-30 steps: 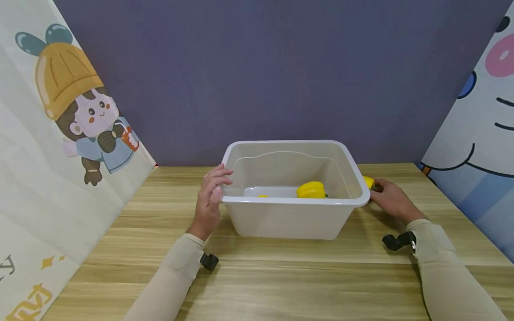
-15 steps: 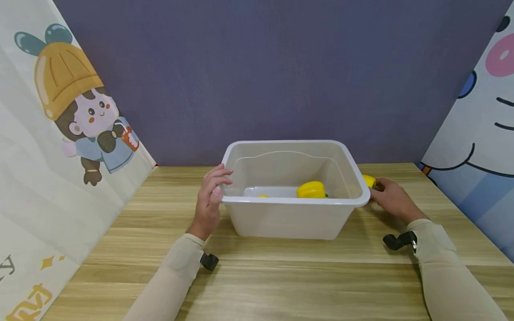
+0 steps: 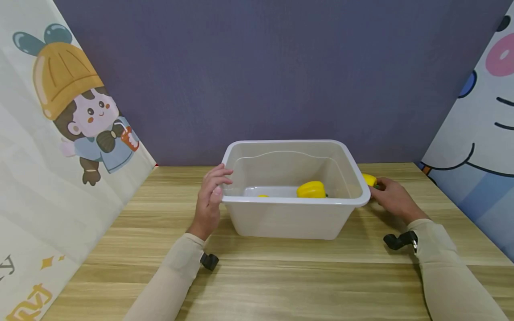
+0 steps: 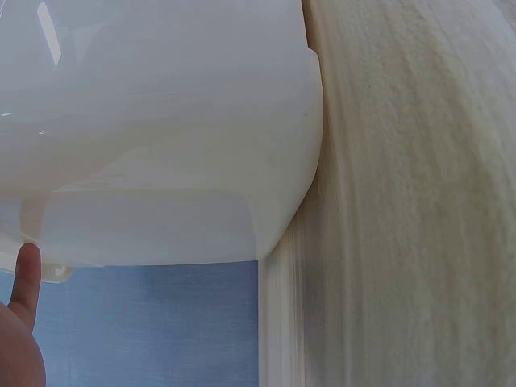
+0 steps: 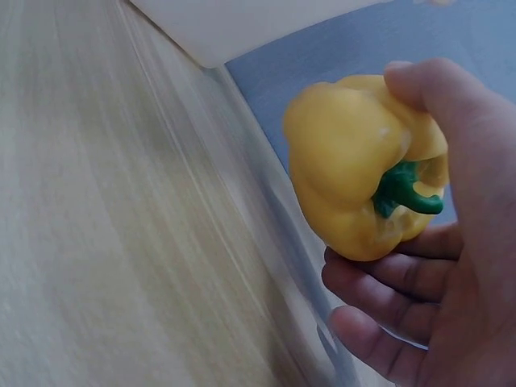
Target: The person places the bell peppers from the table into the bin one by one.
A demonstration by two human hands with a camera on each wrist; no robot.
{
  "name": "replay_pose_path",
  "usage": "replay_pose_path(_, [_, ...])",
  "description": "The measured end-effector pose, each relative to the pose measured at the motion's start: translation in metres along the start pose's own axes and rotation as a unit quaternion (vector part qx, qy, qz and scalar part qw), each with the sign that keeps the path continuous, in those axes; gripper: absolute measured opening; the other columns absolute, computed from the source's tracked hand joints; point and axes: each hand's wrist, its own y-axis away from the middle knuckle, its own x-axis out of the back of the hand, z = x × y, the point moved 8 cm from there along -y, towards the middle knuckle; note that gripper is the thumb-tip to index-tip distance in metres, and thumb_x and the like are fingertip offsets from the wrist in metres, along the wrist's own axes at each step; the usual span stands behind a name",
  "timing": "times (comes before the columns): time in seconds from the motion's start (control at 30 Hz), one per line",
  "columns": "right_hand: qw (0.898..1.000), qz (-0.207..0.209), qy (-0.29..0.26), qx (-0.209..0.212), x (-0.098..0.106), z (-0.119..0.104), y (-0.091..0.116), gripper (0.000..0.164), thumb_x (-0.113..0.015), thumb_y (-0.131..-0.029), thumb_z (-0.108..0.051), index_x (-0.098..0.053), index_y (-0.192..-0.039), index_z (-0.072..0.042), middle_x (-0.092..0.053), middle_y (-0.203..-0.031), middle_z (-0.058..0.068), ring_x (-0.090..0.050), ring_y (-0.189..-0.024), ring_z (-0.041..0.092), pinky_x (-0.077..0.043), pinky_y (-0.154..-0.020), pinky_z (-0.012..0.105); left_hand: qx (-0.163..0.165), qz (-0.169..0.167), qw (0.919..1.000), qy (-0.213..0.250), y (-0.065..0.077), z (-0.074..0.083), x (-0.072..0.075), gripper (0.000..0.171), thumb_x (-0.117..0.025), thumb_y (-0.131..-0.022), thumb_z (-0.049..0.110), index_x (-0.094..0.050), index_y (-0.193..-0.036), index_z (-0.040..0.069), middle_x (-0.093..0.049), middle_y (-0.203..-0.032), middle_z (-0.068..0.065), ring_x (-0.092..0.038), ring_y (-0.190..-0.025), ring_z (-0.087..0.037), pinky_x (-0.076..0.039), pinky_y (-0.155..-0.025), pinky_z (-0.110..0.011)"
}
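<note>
A white plastic bin (image 3: 287, 219) stands on the wooden table. Inside lies a yellow bell pepper (image 3: 311, 190), and a sliver of another yellow thing (image 3: 263, 196) shows above the near rim, mostly hidden. My left hand (image 3: 208, 200) rests its fingertips on the bin's left rim; one straight finger (image 4: 27, 278) touches the bin's outside in the left wrist view. Just beyond the right side, my right hand (image 3: 393, 199) holds a second bell pepper (image 5: 347, 161) between thumb and fingers. Its green stem (image 5: 403, 189) faces my palm.
The wooden table (image 3: 265, 285) runs in front of the bin and to both sides. A dark grey-blue panel (image 3: 281, 76) rises close behind the bin. Cartoon-printed sheets (image 3: 80, 214) flank the table left and right.
The right hand and its bell pepper have shifted very slightly to the right. Bin and left hand look unmoved.
</note>
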Motion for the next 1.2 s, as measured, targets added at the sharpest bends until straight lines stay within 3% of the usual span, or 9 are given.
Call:
replay_pose_path(0.5, [1.0, 0.012, -0.006, 0.009, 0.004, -0.004, 0.003, 0.087, -0.045, -0.097, -0.062, -0.037, -0.141, 0.013, -0.051, -0.128, 0.034, -0.056, -0.103, 0.041, -0.052, -0.08, 0.045, -0.002, 0.0, 1.0, 0.0, -0.001, 0.002, 0.0, 0.03, -0.037, -0.091, 0.01, -0.063, -0.101, -0.001, -0.061, -0.125, -0.023, -0.042, -0.134, -0.041, -0.025, -0.116, -0.053])
replay_pose_path(0.7, [1.0, 0.007, -0.004, -0.003, 0.005, -0.005, 0.004, 0.095, -0.043, -0.095, -0.067, -0.033, -0.143, 0.014, -0.048, -0.129, 0.035, -0.053, -0.105, 0.043, -0.052, -0.084, 0.052, -0.002, 0.001, 1.0, -0.003, -0.001, 0.002, 0.001, 0.03, -0.036, -0.091, 0.01, -0.063, -0.101, -0.001, -0.061, -0.125, -0.023, -0.042, -0.134, -0.04, -0.025, -0.115, -0.054])
replay_pose_path(1.0, [1.0, 0.013, -0.006, -0.015, -0.001, -0.009, 0.024, 0.101, -0.041, -0.095, -0.069, -0.027, -0.146, 0.017, -0.043, -0.133, 0.038, -0.05, -0.11, 0.047, -0.049, -0.088, 0.059, -0.003, -0.007, 0.9999, 0.008, 0.004, 0.007, 0.008, 0.03, -0.036, -0.092, 0.009, -0.063, -0.102, -0.001, -0.061, -0.126, -0.023, -0.042, -0.135, -0.04, -0.025, -0.115, -0.055])
replay_pose_path(1.2, [0.999, 0.023, -0.011, -0.02, -0.004, -0.013, 0.043, 0.099, -0.042, -0.095, -0.068, -0.027, -0.145, 0.017, -0.044, -0.132, 0.037, -0.053, -0.107, 0.045, -0.052, -0.085, 0.056, 0.001, -0.012, 0.9998, 0.017, 0.009, 0.01, 0.015, 0.03, -0.036, -0.092, 0.01, -0.063, -0.102, -0.001, -0.061, -0.126, -0.023, -0.042, -0.135, -0.039, -0.025, -0.116, -0.054])
